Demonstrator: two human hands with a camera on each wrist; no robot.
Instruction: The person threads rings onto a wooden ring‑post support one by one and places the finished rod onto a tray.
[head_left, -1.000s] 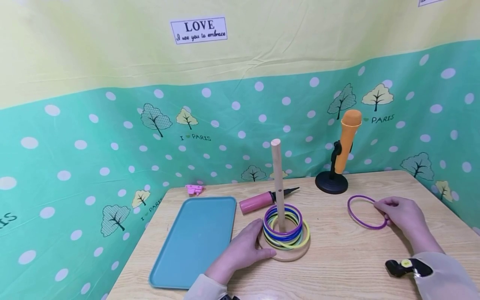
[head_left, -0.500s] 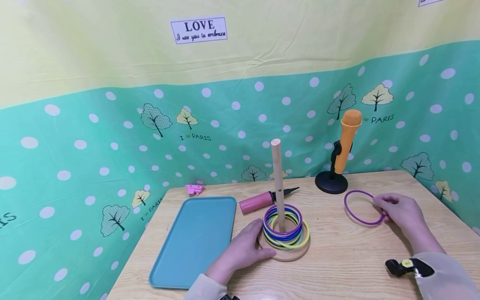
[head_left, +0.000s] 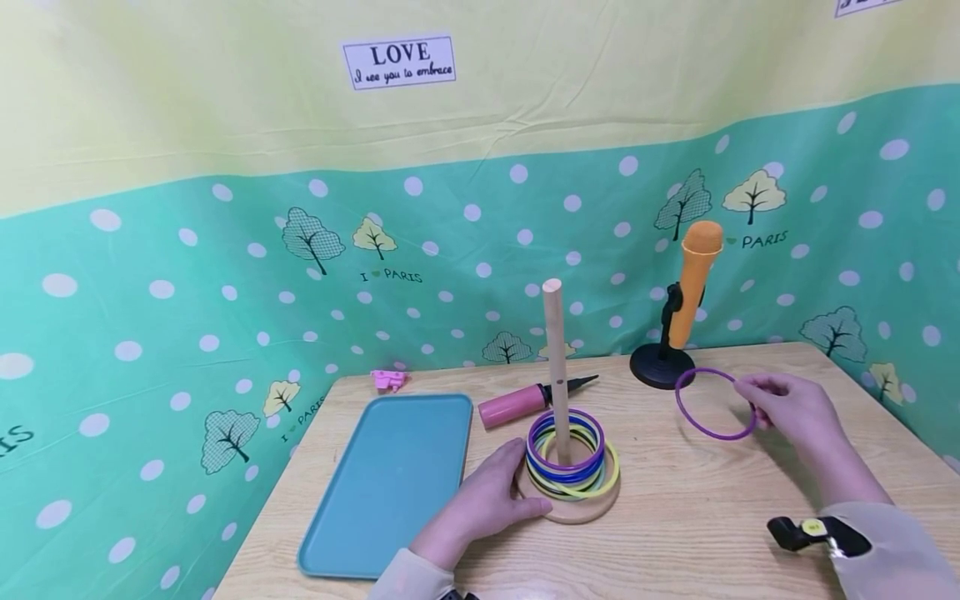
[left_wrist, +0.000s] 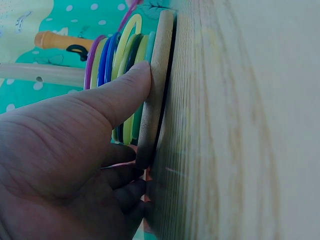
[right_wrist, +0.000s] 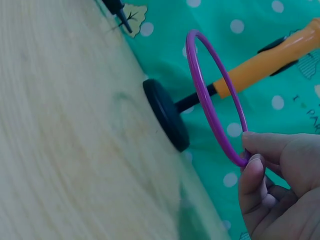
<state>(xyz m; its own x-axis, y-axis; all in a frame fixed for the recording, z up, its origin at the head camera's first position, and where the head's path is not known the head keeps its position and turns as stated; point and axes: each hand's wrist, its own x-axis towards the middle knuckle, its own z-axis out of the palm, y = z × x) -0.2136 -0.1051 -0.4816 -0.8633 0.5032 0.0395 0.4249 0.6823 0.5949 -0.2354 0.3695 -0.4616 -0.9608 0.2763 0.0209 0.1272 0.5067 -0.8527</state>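
A wooden peg (head_left: 557, 358) stands upright on a round wooden base (head_left: 581, 512), with several thin rings (head_left: 573, 477) stacked round it: purple on top, then yellow, blue, black and green ones. One yellow ring sits askew. My left hand (head_left: 491, 493) holds the base at its left side, the thumb on its edge in the left wrist view. My right hand (head_left: 798, 415) pinches another purple ring (right_wrist: 204, 100) between thumb and fingertips. That ring hangs tilted above the tabletop, well to the right of the peg, and the right wrist view shows nothing else in this hand.
A blue tray (head_left: 390, 483) lies left of the base. Behind the peg is a pink hand pump (head_left: 513, 407) with a black nozzle. An orange microphone (head_left: 693, 283) stands on a black stand (head_left: 663, 367) at the back right. A small pink toy (head_left: 388, 380) sits at the back left.
My right hand has lifted the purple ring and moved it a little left and away from me, toward the microphone stand. The left hand stays at the base.
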